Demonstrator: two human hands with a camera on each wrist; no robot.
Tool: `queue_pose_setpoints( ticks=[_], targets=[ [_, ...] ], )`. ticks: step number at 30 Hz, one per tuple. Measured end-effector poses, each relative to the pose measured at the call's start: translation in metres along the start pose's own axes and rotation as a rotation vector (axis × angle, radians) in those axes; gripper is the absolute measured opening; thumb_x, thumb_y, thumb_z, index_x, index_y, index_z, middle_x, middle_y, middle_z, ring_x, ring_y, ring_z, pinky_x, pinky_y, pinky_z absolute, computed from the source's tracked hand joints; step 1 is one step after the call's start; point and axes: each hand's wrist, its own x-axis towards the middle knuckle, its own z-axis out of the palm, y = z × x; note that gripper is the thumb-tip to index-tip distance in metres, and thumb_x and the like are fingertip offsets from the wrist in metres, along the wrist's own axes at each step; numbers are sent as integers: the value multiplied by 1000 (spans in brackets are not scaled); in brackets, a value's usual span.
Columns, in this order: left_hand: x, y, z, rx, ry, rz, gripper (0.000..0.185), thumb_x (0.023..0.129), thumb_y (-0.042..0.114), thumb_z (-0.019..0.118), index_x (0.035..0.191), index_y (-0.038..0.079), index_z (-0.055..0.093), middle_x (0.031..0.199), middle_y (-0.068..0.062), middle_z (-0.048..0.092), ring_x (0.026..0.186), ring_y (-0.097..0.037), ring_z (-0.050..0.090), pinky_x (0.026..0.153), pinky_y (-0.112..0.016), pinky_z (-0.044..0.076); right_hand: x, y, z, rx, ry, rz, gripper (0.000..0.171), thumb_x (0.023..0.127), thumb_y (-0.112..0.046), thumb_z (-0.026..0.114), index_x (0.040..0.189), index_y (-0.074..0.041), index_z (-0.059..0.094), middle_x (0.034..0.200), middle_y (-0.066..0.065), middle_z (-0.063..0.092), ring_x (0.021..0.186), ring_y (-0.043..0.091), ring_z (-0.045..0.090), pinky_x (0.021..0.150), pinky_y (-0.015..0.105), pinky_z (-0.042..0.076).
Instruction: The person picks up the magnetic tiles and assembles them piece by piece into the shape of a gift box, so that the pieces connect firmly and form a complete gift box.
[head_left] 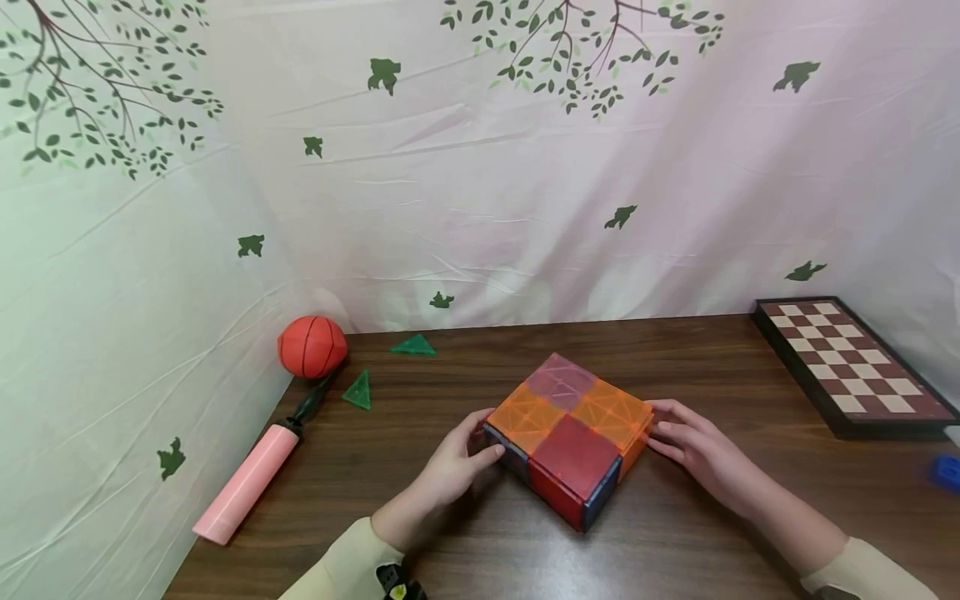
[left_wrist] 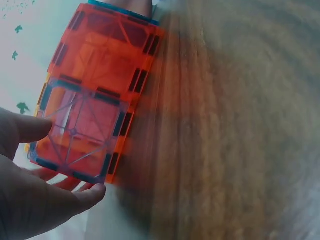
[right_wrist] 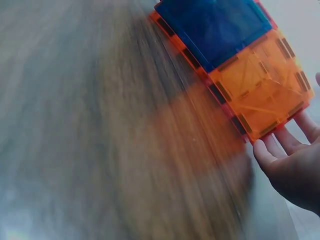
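A square, flat box built of translucent magnetic tiles (head_left: 576,457) sits between the two hands in the head view. Its top is a checker of orange, red and purplish tiles; red, orange and dark blue ones form its sides. The left hand (head_left: 457,458) grips its left corner, thumb along the front side and fingers round the end, as the left wrist view shows with the tile box (left_wrist: 95,75). At the opposite corner, the right hand (head_left: 701,450) holds the box with its fingertips. In the right wrist view, blue and orange tiles (right_wrist: 260,85) face the camera, with that hand (right_wrist: 295,165) at the lower corner.
Two green triangular tiles (head_left: 360,390) lie at the back left. Beside them are a red ball (head_left: 311,346) and a pink hand pump (head_left: 247,483). A checkerboard (head_left: 855,362) and a blue piece (head_left: 947,472) are at the right. Printed cloth (head_left: 525,208) hangs behind the wooden table.
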Motion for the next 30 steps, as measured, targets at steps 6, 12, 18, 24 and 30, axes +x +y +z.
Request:
queue_pose_setpoints(
  ticks=[6, 12, 18, 24, 30],
  targets=[
    [-19, 11, 20, -351, 211, -149, 69, 98, 8, 57, 156, -6, 22, 158, -33, 22, 143, -49, 31, 112, -58, 34, 14, -4, -9, -50, -41, 7, 57, 112, -34, 38, 153, 5, 31, 154, 19, 32, 124, 3, 53, 100, 24, 47],
    [-52, 32, 44, -599, 167, -234, 76, 103, 17, 48, 160, -3, 1, 162, -34, 3, 148, -52, 12, 114, -64, 26, 44, -9, -11, -19, -137, 18, 62, 112, -42, 32, 162, -7, 25, 167, 19, 16, 133, 3, 45, 102, 22, 43],
    [-59, 39, 56, -730, 59, -256, 77, 106, 26, 47, 163, 2, 1, 165, -31, -2, 149, -51, 9, 112, -67, 26, 59, -10, -1, 64, -215, 94, 60, 111, -38, 38, 164, -13, 21, 163, 18, 23, 133, 22, 49, 104, 35, 46],
    [-52, 36, 53, -722, 67, -243, 77, 104, 24, 50, 164, 4, 5, 165, -29, 2, 150, -48, 11, 112, -65, 29, 55, -10, 5, 84, -199, 126, 61, 110, -31, 44, 163, -13, 21, 156, 19, 28, 124, 26, 53, 101, 38, 49],
    [-35, 27, 46, -670, 82, -215, 82, 101, 23, 61, 163, 5, 11, 164, -27, 11, 148, -46, 19, 111, -61, 33, 40, -10, 6, -1, -158, 102, 57, 109, -29, 45, 160, -14, 24, 157, 21, 23, 125, 27, 50, 101, 37, 49]
  ],
)
